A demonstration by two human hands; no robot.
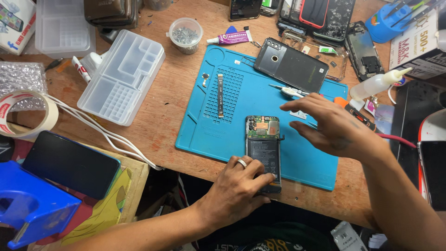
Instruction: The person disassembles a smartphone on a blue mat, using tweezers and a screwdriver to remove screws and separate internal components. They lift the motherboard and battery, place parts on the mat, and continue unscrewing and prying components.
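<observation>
An opened phone [263,144] with its back removed lies on the blue work mat [223,135], showing its battery and circuit board. My left hand [239,186], a ring on one finger, grips the phone's near end at the mat's front edge. Just right of the phone, my right hand [330,125] hovers over the mat with fingers spread, holding nothing. The phone's dark back cover [291,64] rests at the mat's far right corner. A flat flex cable [220,95] lies on the mat's perforated part. Tweezers [290,91] lie beyond my right hand.
A clear plastic organiser tray [121,76] lies left of the mat, with a cup of screws [185,35] and a glue tube [231,38] behind. Several phones [320,14] crowd the back. A white squeeze bottle [377,83], orange-handled tool [355,114], tape roll [23,114] and dark phone [69,163] lie around.
</observation>
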